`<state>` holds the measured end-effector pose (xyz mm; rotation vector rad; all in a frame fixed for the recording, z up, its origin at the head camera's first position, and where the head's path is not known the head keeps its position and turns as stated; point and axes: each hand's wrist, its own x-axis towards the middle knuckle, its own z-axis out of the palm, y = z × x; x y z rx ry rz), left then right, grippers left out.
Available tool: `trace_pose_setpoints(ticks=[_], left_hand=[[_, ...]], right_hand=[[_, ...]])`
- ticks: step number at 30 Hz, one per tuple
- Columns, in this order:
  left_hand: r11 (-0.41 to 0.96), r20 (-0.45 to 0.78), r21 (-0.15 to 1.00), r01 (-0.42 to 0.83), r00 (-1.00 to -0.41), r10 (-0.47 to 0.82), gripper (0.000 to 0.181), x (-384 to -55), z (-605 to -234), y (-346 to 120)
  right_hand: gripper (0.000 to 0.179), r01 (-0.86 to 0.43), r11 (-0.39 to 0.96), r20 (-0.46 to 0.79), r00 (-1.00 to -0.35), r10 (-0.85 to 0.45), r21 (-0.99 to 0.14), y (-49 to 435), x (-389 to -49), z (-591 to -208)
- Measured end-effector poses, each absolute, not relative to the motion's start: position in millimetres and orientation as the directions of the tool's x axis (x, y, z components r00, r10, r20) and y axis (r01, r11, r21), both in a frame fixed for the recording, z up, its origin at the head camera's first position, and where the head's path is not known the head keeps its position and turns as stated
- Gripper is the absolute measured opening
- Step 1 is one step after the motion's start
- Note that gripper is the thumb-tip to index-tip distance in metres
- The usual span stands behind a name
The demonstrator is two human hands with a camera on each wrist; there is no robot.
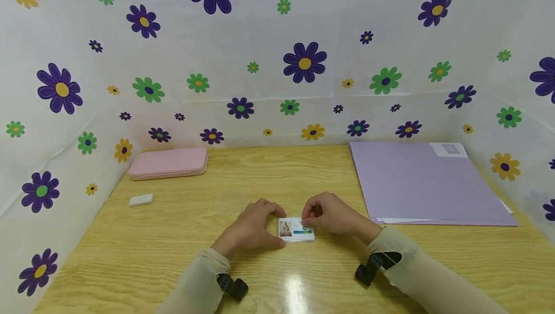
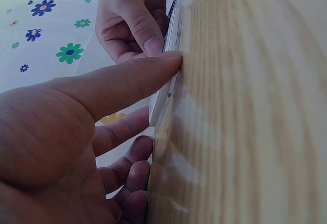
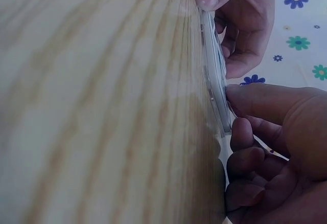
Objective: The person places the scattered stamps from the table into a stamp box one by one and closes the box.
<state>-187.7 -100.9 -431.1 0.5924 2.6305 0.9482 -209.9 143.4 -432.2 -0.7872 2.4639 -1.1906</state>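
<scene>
A white card [image 1: 297, 231] with a small picture at its left and a blue-green stripe lies on the wood table, in what looks like a thin clear case [image 3: 220, 119]. My left hand [image 1: 256, 225] holds it from the left, thumb at the near edge and fingers at the far edge. In the left wrist view the left thumb [image 2: 127, 83] presses that near edge. My right hand [image 1: 331, 214] has its fingers curled, with thumb and forefinger pinching at the card's upper right. Whether they grip the card itself or a thin layer on it is hard to see.
A faint clear sheet [image 1: 230, 202] lies behind my left hand. Further left are a white eraser-like block [image 1: 140, 200] and a pink case [image 1: 169, 162]. A large lilac folder [image 1: 420, 184] with papers lies at the right. Flowered cloth [image 1: 269, 83] walls the table's back and sides.
</scene>
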Motion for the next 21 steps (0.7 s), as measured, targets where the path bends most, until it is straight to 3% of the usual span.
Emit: trace_pose_setpoints(ticks=[21], left_hand=[[0.698,-0.137,0.664,0.267,-0.875,0.464,0.054,-186.1,-429.2,-101.1]], right_hand=[[0.004,-0.340,0.494,-0.021,-0.807,-0.590,-0.800,144.6,-208.9,-432.5]])
